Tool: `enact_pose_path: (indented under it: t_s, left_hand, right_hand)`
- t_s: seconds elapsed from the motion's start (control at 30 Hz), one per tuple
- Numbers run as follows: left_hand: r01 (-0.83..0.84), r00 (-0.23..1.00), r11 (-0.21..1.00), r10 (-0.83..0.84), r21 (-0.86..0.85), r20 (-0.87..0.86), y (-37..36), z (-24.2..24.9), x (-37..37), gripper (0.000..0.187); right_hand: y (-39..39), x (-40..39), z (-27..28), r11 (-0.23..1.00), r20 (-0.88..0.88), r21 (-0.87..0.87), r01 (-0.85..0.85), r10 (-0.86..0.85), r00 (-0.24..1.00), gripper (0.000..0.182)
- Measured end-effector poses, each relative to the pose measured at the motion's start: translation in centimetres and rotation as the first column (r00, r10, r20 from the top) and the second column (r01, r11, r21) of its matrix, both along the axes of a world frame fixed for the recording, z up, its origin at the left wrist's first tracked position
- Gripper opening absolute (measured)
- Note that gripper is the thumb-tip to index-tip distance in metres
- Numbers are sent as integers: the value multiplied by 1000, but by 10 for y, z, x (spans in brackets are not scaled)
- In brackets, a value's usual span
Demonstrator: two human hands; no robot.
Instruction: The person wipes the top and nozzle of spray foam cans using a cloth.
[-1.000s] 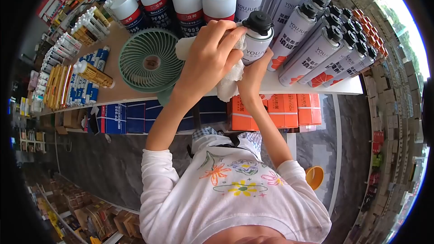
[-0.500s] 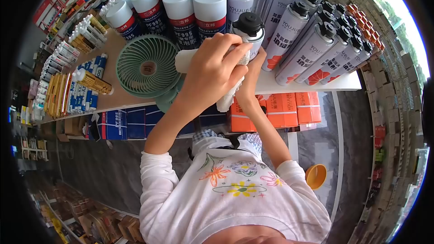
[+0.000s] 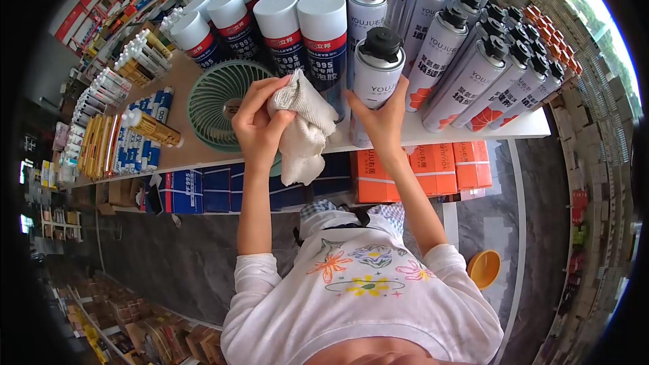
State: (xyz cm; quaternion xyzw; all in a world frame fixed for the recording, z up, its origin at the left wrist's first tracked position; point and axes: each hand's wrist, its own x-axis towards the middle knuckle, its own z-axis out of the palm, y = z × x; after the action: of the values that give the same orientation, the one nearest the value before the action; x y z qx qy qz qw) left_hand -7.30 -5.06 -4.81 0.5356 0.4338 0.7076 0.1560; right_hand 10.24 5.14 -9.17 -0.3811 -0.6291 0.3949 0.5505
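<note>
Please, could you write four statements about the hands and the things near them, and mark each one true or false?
1. The left hand holds a whitish cloth. True.
2. The right hand is empty. False: it grips a can with a black cap.
3. The green fan is nearer the right hand. False: it is nearer the left hand.
4. Orange boxes are below the tabletop. True.
</note>
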Motion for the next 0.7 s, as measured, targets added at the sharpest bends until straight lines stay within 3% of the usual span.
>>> enact_pose_path:
  t_s: [0.07,0.13,0.23,0.37,0.43,0.47,0.53,0.63,0.67,0.7]
  left_hand:
    - [4,1000,1000,-4,-2,31,-4,-2,-1,46]
    - [18,998,1000,-19,10,56,-7,-6,-1,46]
    - [48,993,998,-51,28,105,-8,-11,2,48]
    - [106,978,994,-102,-13,180,-11,-17,10,48]
    - [115,979,993,-111,-15,173,-14,-21,11,46]
    - [121,979,993,-117,-14,166,-15,-23,12,45]
    - [92,990,995,-86,-47,108,-18,-23,19,43]
    - [131,991,991,-130,-25,37,-18,-17,38,55]
    - [132,990,991,-130,-26,49,-19,-16,46,47]
    - [82,991,994,-89,-66,-102,-22,-14,45,43]
  right_hand:
    - [-2,5,0,999,-26,-21,-30,30,999,86]
    - [-7,12,-3,960,344,262,101,-191,919,95]
    - [-9,19,-12,950,230,295,103,-175,957,101]
    - [-25,33,-17,943,246,309,125,-206,947,101]
    - [-41,42,-26,834,171,512,205,-333,927,102]
    - [-51,45,-28,832,172,515,206,-336,926,102]
    - [-74,47,-33,913,150,408,-2,-64,987,102]
    - [-91,35,-24,923,108,217,-319,302,947,102]
    - [-96,32,-16,918,124,170,-357,339,932,98]
    - [-97,30,-18,929,108,156,-334,320,941,89]
